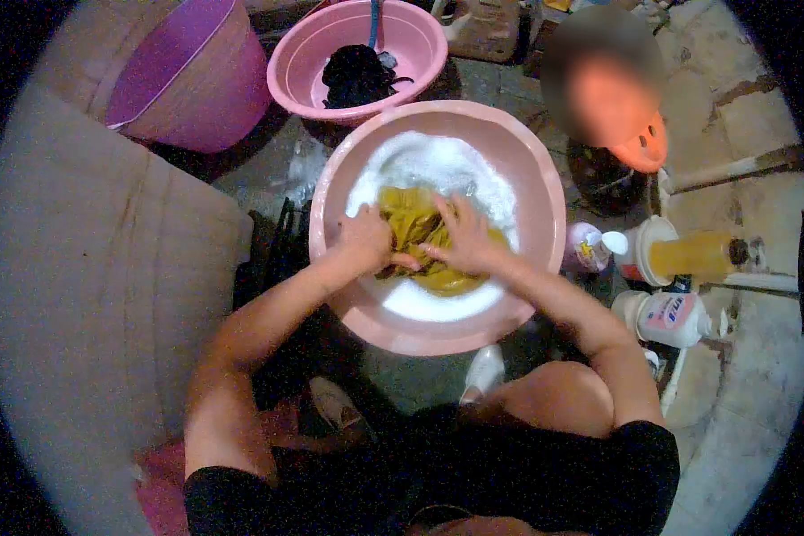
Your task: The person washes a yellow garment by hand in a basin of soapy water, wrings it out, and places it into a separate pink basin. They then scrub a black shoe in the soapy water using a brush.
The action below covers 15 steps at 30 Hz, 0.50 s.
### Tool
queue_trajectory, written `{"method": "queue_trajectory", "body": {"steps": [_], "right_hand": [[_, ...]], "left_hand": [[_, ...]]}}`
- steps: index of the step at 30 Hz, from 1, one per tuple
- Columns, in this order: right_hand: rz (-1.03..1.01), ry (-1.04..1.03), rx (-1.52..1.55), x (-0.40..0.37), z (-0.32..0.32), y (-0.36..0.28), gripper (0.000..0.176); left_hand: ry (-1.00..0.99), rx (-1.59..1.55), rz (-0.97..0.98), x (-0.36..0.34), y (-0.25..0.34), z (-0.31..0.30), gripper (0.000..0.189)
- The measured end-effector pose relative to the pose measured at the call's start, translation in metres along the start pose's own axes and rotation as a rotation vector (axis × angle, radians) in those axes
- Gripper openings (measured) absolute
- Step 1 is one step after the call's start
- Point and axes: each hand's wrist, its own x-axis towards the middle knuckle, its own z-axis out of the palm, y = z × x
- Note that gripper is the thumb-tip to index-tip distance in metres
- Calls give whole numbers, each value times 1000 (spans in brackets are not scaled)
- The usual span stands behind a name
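A wet mustard-yellow cloth lies bunched in white suds inside a large pink basin. On the cloth's left side, my left hand is closed with curled fingers gripping its folds, the thumb pointing right. My right hand rests on the right part of the same cloth, its fingers and thumb spread apart and pressing on it. Folds and foam hide some fingertips. Both forearms reach over the near rim of the basin.
Behind stands a second pink basin holding dark cloth, beside a tall pink-purple tub. A purple bottle, a yellow-liquid bottle and a white labelled bottle stand at right. An orange slotted item is at upper right.
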Motion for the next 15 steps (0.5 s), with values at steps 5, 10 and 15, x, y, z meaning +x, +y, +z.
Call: {"method": "queue_trajectory", "body": {"steps": [5, 10, 15], "right_hand": [[-95, 82, -198, -8, 34, -22, 102], [-404, 193, -86, 45, 74, 23, 78], [-204, -101, 361, 91, 70, 39, 64]], "left_hand": [[312, 38, 246, 51, -30, 74, 98], [66, -307, 257, 110, -56, 93, 65], [-146, -130, 290, 178, -87, 57, 40]]}}
